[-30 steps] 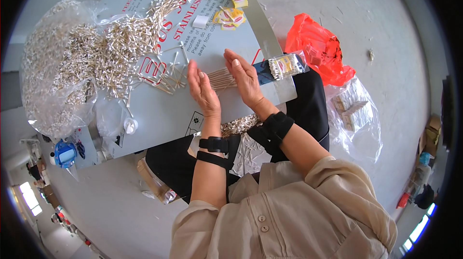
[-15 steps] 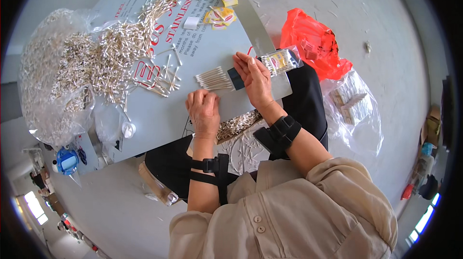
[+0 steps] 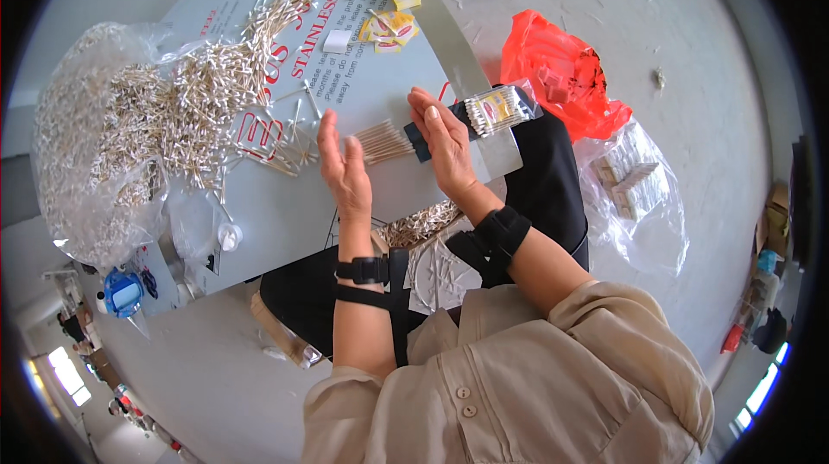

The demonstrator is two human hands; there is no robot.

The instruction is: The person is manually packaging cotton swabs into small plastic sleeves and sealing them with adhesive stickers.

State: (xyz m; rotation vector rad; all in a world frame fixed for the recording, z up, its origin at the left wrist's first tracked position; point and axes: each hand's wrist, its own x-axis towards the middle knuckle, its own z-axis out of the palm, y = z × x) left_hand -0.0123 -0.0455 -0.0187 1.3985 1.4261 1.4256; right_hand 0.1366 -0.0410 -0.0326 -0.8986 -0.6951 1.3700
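Between my hands lies a flat row of cotton swabs (image 3: 380, 143) on the table. My left hand (image 3: 347, 177) stands on edge at the row's left end, fingers stretched out and thumb raised, holding nothing that shows. My right hand (image 3: 446, 151) is held upright over a dark flat strip (image 3: 417, 143) at the row's right end, its fingers straight and close together, its palm facing left. Just right of this hand, a clear packet of cotton swabs (image 3: 494, 110) with a yellow label rests on the dark strip near the table's edge.
A large heap of loose swabs (image 3: 207, 101) spills from a clear bag (image 3: 73, 136) at left. Yellow cards (image 3: 389, 29) lie at the far edge. Beyond the right edge are a red plastic bag (image 3: 553, 75) and a clear bag of packets (image 3: 630, 179). An open box of swabs (image 3: 419, 226) sits below the table.
My left hand has gone from curled fingers at the row's lower left to stretched fingers alongside its left end. My right hand has shifted slightly left and its fingers have straightened.
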